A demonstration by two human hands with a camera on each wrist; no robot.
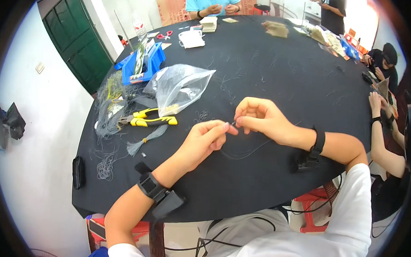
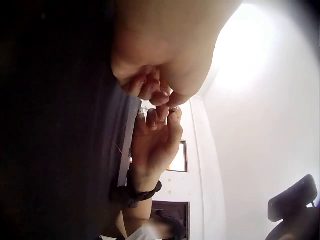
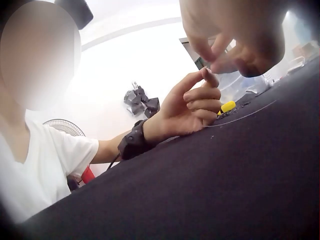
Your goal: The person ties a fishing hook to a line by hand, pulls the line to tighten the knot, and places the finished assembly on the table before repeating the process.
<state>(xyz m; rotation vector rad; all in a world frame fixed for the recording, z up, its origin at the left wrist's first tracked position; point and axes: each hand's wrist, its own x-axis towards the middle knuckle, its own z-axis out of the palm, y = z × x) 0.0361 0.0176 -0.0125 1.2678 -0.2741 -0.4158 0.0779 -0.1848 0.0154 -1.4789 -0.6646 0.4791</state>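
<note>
Over the dark tablecloth, both hands meet at their fingertips. My left hand [image 1: 202, 142] pinches a tiny dark piece [image 1: 233, 124] between thumb and index finger, its other fingers curled. From the right, my right hand [image 1: 264, 121] pinches at the same piece with thumb and index finger. A thin clear line [image 1: 245, 155] loops on the cloth below the hands. In the right wrist view the line [image 3: 245, 118] trails past the left hand [image 3: 187, 107]. The left wrist view shows the right hand's [image 2: 156, 145] fingertips close to the left's; the piece itself is mostly hidden by fingers.
Left of the hands lie yellow-black pliers [image 1: 153, 121], a tied bundle of line [image 1: 146, 140], tangled line [image 1: 106, 166] and a clear plastic bag [image 1: 182, 89]. A blue bin [image 1: 154, 58] and red scissors [image 1: 165, 35] stand farther back. Other people sit around the table [image 1: 279, 76].
</note>
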